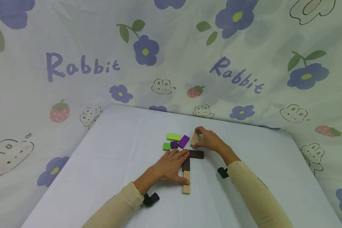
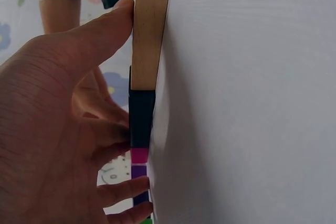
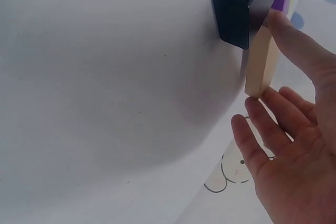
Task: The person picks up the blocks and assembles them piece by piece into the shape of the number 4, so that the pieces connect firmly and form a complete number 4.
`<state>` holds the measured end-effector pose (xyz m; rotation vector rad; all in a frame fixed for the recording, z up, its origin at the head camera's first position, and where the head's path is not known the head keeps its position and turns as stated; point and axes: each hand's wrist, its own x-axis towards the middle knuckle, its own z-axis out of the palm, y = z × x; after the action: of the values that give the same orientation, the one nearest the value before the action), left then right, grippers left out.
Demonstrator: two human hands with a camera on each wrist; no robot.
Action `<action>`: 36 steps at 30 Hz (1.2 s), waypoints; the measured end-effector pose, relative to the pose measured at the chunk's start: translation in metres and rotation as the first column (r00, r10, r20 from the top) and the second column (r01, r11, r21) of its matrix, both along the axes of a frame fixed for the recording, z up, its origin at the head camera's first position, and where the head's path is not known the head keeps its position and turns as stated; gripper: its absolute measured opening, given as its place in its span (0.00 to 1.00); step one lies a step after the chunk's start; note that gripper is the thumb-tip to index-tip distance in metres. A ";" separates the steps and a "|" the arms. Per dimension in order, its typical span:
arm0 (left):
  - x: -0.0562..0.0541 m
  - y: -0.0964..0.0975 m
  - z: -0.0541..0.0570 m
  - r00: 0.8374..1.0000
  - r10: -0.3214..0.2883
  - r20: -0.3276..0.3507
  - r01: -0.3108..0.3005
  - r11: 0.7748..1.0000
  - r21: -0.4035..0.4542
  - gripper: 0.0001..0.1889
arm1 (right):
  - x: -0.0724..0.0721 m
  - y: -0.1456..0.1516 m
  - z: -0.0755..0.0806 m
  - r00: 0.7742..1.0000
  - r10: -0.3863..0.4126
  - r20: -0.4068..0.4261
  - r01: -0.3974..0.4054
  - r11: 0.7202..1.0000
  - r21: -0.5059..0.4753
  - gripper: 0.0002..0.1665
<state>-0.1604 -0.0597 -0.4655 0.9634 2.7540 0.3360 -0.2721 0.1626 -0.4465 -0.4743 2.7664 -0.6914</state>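
My left hand spreads over a line of blocks, its thumb on a long plain wooden block and its fingers by the dark brown block above it. A pink block shows beyond the dark one in the left wrist view, mostly hidden by fingers from the head view. Another dark brown block lies crosswise to the right of the line's top. Just beyond it, my right hand pinches a plain wooden block end to end between thumb and fingertips.
Past the left fingertips lie a lime block, a small green block, a small dark purple block and a purple block. The white table meets a printed cloth backdrop at its far edge.
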 end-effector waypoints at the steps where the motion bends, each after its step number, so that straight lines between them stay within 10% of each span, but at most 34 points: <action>1: 0.000 0.000 0.000 1.000 -0.001 0.000 0.001 1.000 0.002 0.58 | 0.000 -0.001 0.001 1.000 0.008 0.000 -0.008 1.000 0.002 0.49; 36: -0.004 -0.002 -0.003 1.000 -0.010 -0.020 0.010 1.000 -0.029 0.58 | -0.005 -0.023 0.005 0.991 0.132 0.036 -0.134 0.989 0.061 0.45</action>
<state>-0.1649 -0.0617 -0.4685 0.9782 2.7636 0.2858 -0.2775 0.1401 -0.4413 -0.6227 2.6877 -0.5741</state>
